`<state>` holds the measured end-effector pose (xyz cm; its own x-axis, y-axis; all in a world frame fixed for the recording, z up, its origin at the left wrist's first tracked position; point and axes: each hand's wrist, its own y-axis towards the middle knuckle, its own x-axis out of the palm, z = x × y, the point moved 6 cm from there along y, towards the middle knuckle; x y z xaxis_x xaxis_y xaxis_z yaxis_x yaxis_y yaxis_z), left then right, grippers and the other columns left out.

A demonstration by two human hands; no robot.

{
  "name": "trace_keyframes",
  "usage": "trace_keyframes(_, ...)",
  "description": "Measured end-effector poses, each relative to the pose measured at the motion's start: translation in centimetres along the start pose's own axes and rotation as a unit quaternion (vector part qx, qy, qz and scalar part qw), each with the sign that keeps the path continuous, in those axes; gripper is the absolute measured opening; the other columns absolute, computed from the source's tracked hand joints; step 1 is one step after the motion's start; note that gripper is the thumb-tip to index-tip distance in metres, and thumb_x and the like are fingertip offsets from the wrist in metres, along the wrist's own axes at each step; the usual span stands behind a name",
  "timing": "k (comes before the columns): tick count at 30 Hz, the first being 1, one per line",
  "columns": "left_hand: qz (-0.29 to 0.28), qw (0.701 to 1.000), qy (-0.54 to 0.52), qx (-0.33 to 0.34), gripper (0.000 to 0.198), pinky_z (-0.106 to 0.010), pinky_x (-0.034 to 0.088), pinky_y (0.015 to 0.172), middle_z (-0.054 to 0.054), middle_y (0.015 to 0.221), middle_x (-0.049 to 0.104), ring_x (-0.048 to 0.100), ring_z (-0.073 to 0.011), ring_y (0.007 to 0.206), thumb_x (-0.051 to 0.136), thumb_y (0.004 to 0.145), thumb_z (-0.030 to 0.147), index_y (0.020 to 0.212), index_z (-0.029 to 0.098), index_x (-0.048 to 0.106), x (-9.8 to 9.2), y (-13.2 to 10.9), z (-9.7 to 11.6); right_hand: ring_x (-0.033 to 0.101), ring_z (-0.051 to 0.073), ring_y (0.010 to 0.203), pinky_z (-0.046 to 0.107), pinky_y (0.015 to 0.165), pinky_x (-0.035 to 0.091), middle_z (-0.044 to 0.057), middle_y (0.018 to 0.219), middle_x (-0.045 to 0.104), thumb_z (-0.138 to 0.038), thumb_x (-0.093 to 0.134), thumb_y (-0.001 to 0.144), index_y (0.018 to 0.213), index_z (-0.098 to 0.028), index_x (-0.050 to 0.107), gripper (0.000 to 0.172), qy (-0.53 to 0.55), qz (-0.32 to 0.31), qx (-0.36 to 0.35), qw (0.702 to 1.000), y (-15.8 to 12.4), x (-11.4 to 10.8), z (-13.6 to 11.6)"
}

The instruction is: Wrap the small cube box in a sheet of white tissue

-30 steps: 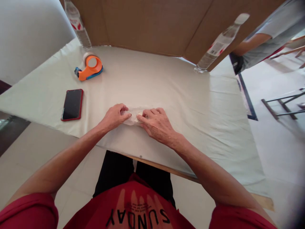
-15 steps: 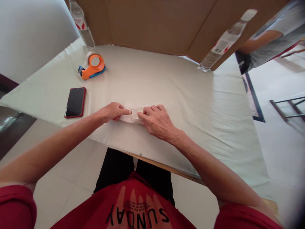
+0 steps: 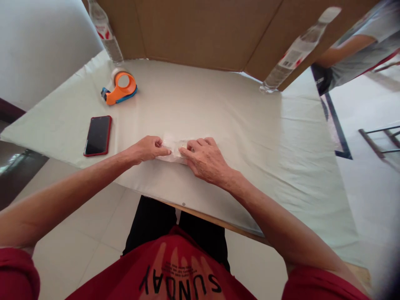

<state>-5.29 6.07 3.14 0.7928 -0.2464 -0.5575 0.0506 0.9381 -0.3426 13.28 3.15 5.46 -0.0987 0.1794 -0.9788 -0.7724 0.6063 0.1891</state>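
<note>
A small white crumpled packet (image 3: 173, 148) lies on the pale cloth-covered table (image 3: 218, 121) near its front edge. My left hand (image 3: 146, 150) pinches its left end with curled fingers. My right hand (image 3: 204, 160) presses its right end with bent fingers, and most of the packet is hidden beneath both hands.
A red-edged phone (image 3: 97, 135) lies face up at the left. An orange tape dispenser (image 3: 120, 88) sits at the back left. Two plastic water bottles (image 3: 106, 35) (image 3: 295, 52) lean against a large cardboard wall (image 3: 212, 29). Another person's arm (image 3: 346, 48) shows at the far right.
My left hand's fingers have curled back from stretched out along the packet into a pinch on its left end. My right hand has stayed in place.
</note>
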Motion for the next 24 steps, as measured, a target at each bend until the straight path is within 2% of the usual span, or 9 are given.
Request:
trace_keyframes(4,0.006,0.979,-0.184,-0.084,0.037,-0.032,0.053,0.052,-0.003,0.066,0.064,0.059,-0.0168,0.057,0.088,0.057,0.032,0.081,0.02,0.062,0.7,-0.2,-1.4,0.047,0.024,0.086,0.04,0.08,0.022,0.011,0.105,0.067,-0.019,0.046,0.099,0.112,-0.02,0.066,0.024,0.006,0.003,0.001,1.0,-0.1,-0.1,0.0)
trace_keyframes(7,-0.023,0.964,-0.234,-0.123,0.039,-0.031,0.055,0.051,-0.008,0.076,0.069,0.061,-0.0175,0.062,0.09,0.056,0.034,0.082,0.017,0.067,1.7,-0.5,-1.8,0.047,0.024,0.086,0.04,0.081,0.022,0.011,0.105,0.067,-0.019,0.047,0.099,0.112,-0.02,0.066,0.023,0.008,0.005,-0.002,1.0,-0.1,-0.1,0.0)
trace_keyframes(9,-0.034,0.961,-0.242,-0.131,0.038,-0.027,0.051,0.046,-0.009,0.079,0.07,0.06,-0.0167,0.062,0.09,0.055,0.034,0.08,0.015,0.068,2.3,-0.4,-1.7,0.047,0.023,0.086,0.04,0.081,0.022,0.011,0.105,0.067,-0.019,0.049,0.098,0.111,-0.02,0.066,0.022,0.01,0.004,-0.001,1.0,-0.1,-0.1,0.0)
trace_keyframes(14,-0.027,0.967,-0.219,-0.126,0.022,-0.021,0.036,0.04,-0.004,0.065,0.063,0.053,-0.0126,0.054,0.082,0.059,0.026,0.066,0.017,0.064,3.0,0.3,-0.9,0.047,0.024,0.086,0.039,0.08,0.022,0.011,0.103,0.067,-0.02,0.048,0.099,0.111,-0.02,0.066,0.021,0.005,-0.003,-0.001,1.0,-0.1,-0.1,-0.1)
trace_keyframes(18,0.003,0.978,-0.185,-0.096,0.015,-0.023,0.044,0.048,-0.003,0.068,0.066,0.06,-0.0158,0.062,0.076,0.06,0.024,0.063,0.018,0.063,2.9,0.3,-0.2,0.048,0.024,0.087,0.039,0.079,0.022,0.011,0.104,0.068,-0.02,0.049,0.099,0.109,-0.02,0.066,0.02,0.006,0.005,-0.003,1.0,-0.2,-0.1,-0.2)
trace_keyframes(21,0.0,0.975,-0.194,-0.111,0.014,-0.028,0.049,0.049,-0.006,0.073,0.069,0.064,-0.0203,0.066,0.075,0.061,0.024,0.067,0.019,0.064,3.1,0.1,-0.4,0.048,0.023,0.087,0.039,0.08,0.022,0.011,0.104,0.068,-0.019,0.049,0.099,0.107,-0.019,0.066,0.019,0.009,0.004,-0.002,1.0,-0.2,0.0,-0.1)
trace_keyframes(24,0.004,0.973,-0.196,-0.118,0.013,-0.03,0.048,0.048,-0.006,0.071,0.068,0.064,-0.0209,0.064,0.075,0.063,0.023,0.069,0.019,0.064,3.2,0.1,-0.5,0.048,0.024,0.087,0.04,0.081,0.022,0.011,0.103,0.068,-0.019,0.05,0.098,0.107,-0.019,0.066,0.019,0.01,0.002,-0.002,1.0,-0.1,0.0,-0.1)
